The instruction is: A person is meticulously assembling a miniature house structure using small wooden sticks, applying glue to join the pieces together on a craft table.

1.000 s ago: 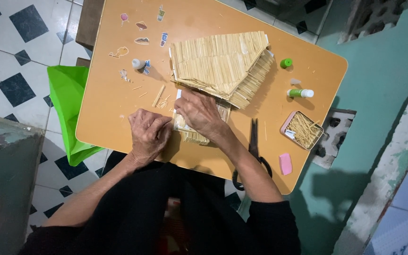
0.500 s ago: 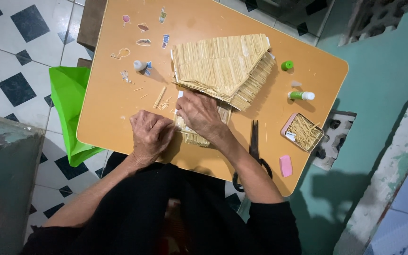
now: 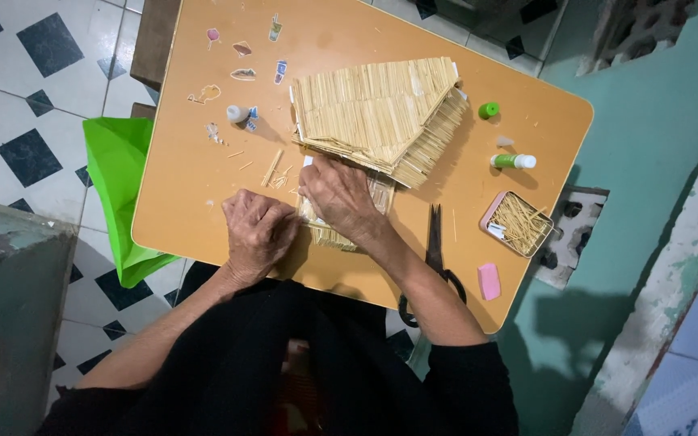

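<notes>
done: stick roof (image 3: 377,113) upper centre, tiled
left hand (image 3: 256,234): flat on table (image 3: 203,210), empty
right hand (image 3: 341,198): pressing stick panel (image 3: 329,234), unfinished

Person seen from above. Black garment covers torso and lap, plain, no print visible. Long black sleeves (image 3: 454,379), pushed up near the elbows; cuffs bunched, loose fabric. Forearms bare below them. Left hand (image 3: 256,234) and right hand (image 3: 341,198) bare: no gloves, no rings or watch that can be made out. Knuckles and veins pronounced. Small reddish patch at the lap, too dark to identify.
</notes>
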